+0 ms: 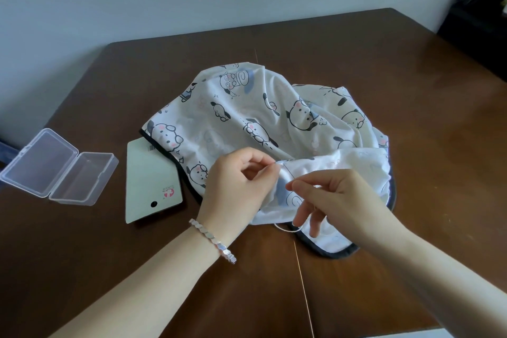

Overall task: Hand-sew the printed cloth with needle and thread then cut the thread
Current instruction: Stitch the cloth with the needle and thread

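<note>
A white printed cloth (247, 118) with cartoon dogs and a dark hem lies bunched in the middle of the brown table (411, 107). My left hand (236, 186) pinches a folded edge of the cloth near its front. My right hand (337, 197) pinches the same fold from the right, thumb and forefinger together on a thin needle that I can barely make out. A loop of pale thread (285, 229) hangs under the cloth's edge below my right hand.
An open clear plastic box (59, 170) sits at the left of the table. A pale green card (151, 181) lies between the box and the cloth, partly under the hem. The table's near edge runs close to my right forearm.
</note>
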